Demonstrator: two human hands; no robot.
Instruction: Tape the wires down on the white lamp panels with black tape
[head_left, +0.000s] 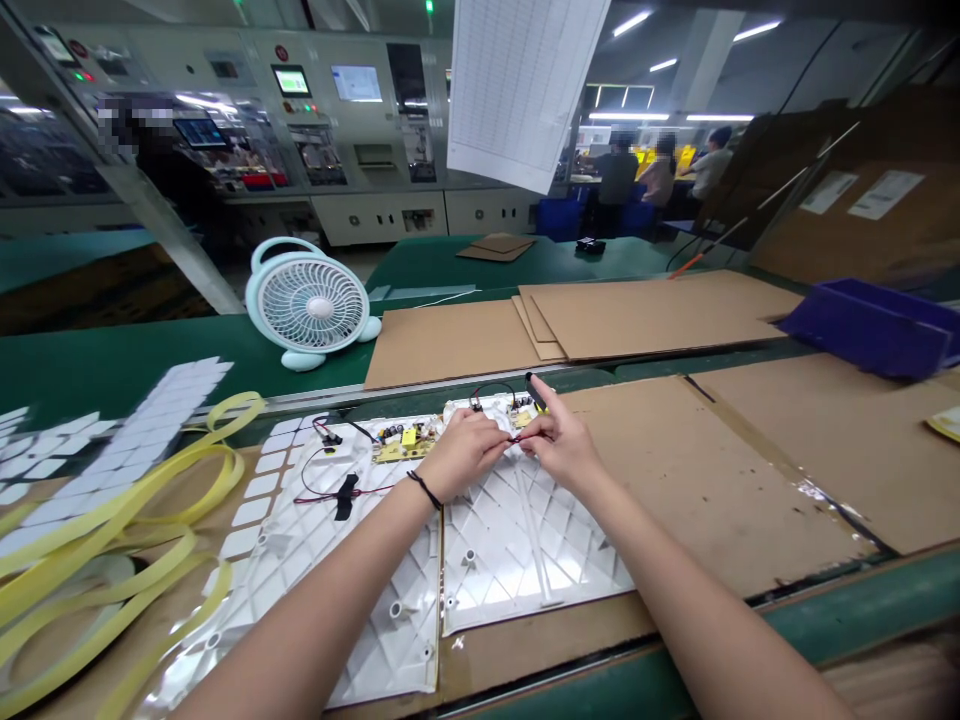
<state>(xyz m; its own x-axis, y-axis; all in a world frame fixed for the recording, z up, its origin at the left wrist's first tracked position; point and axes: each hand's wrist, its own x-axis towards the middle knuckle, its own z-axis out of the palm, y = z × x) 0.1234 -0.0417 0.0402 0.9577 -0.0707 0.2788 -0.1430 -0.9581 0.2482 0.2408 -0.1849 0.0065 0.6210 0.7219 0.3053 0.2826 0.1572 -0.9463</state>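
Two white ribbed plastic panels [517,540] lie side by side on cardboard in front of me. Small circuit boards [401,442] with red and black wires sit at their far ends. My left hand [461,450] and my right hand [562,440] meet over the right panel's far end, both pinching a thin red and black wire [516,437] between them. A black pen-like piece [535,391] sticks up from my right hand. A black band circles my left wrist.
Yellow strips [112,520] and sheets of white pads [150,420] lie at the left. A pale blue desk fan [309,302] stands behind. Cardboard sheets [645,315] and a blue bin [870,325] are at the right. People work far back.
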